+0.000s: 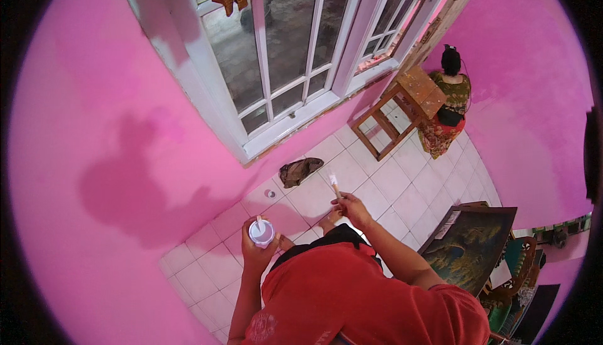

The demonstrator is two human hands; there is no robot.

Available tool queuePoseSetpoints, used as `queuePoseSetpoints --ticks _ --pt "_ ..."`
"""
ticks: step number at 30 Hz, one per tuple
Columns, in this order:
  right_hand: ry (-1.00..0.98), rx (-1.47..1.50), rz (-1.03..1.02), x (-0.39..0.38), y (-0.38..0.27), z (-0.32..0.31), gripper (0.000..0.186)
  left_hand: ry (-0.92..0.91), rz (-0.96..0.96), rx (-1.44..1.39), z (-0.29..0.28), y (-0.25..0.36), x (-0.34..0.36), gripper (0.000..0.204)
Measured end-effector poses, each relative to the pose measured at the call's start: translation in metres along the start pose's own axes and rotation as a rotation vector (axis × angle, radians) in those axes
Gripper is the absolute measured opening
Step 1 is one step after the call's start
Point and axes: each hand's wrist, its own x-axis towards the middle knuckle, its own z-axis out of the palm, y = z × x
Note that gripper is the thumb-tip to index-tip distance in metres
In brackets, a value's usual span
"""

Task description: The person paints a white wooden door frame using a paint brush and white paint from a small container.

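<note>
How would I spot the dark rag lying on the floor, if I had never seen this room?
Find the white window in the pink wall, then look at the white tiled floor just below its sill. The rag is the crumpled brown-grey heap there, the only soft, dark thing on those pale tiles.

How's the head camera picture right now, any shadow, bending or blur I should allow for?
Head view: a broad shadow falls on the pink wall; fisheye bends the window frame; rim corners are black; the left hand with cup and right hand with brush look sharp.
</note>
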Motion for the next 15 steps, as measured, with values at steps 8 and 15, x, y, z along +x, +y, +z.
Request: queuePoseSetpoints --ticks 8,15 --pt "-0.063 0.046 0.008 -0.026 0.001 0.008 0.041 -0.039 -0.009 -0.084 0.013 -0.003 -0.013 0.062" --pt "-0.076 0.095 -0.029 -0.014 -0.003 -0.022 0.030 0.019 0.017 -0.087 0.043 0.011 -0.027 0.063"
